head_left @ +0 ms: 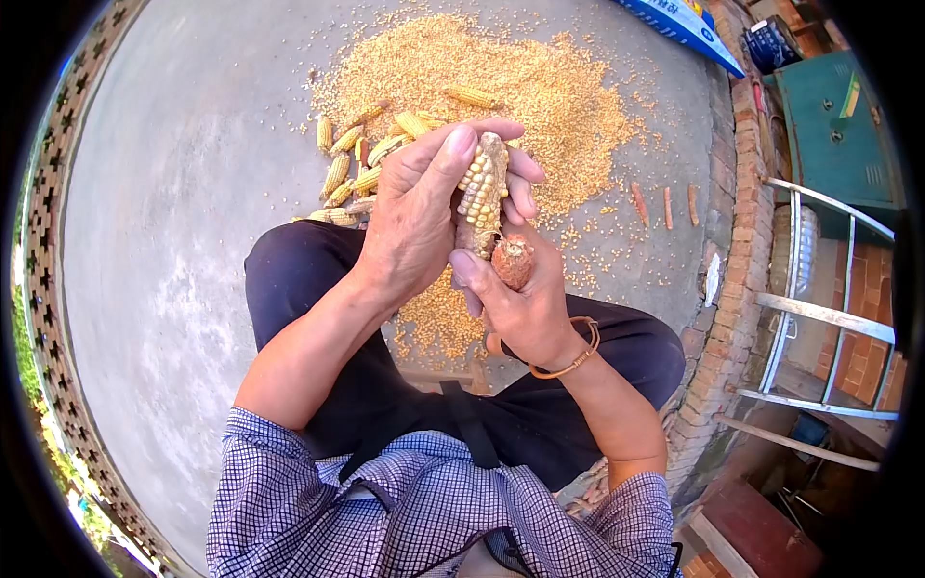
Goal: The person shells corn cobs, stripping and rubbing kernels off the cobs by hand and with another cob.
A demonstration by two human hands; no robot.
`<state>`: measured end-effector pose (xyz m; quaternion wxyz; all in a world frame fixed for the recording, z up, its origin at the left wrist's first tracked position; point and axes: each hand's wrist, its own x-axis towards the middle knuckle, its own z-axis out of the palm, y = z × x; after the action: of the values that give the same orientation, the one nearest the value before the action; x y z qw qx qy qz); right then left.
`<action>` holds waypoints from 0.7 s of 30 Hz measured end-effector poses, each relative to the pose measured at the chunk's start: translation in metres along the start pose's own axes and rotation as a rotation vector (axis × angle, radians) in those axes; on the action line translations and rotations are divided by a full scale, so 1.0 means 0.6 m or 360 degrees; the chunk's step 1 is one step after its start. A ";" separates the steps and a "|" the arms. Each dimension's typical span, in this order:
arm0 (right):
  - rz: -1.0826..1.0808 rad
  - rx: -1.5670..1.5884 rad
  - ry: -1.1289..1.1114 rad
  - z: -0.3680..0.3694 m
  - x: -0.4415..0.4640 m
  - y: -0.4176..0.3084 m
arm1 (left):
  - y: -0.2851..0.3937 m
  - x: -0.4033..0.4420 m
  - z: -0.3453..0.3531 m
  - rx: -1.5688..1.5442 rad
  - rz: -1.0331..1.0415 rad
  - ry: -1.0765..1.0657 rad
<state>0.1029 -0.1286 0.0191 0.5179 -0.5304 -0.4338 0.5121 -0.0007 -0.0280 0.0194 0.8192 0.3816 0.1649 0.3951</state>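
My left hand [419, 197] is wrapped round a corn cob [485, 183], which points up and away from me. Part of that cob still carries pale yellow kernels, while its lower end looks bare. Just below, my right hand [528, 303] grips a bare reddish corncob [513, 258] whose blunt end presses close to the kernelled cob. Whether the two cobs touch is hard to make out. Beyond my hands spreads a large heap of loose kernels [482, 63]. Several unshelled corn cobs [336, 177] lie at the heap's left side.
Three stripped cobs [668, 207] lie on the concrete floor [173, 241] to the right. A low brick edge [737, 270] runs along that side, with a metal ladder-like frame [824, 313] and a green cabinet [836, 130] past it. A blue bag [679, 29] lies at the top right.
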 end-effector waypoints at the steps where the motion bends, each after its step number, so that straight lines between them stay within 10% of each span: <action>1: -0.0031 0.0011 0.0008 0.004 0.000 0.005 | -0.001 0.000 -0.005 -0.0028 -0.0016 -0.0015; 21: -0.0035 0.0044 0.0063 0.014 -0.002 0.017 | -0.001 0.000 0.004 0.0148 0.0015 0.0084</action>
<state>0.0937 -0.1300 0.0099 0.5393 -0.5283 -0.4223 0.5018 0.0010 -0.0291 0.0206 0.7941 0.4093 0.2028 0.4009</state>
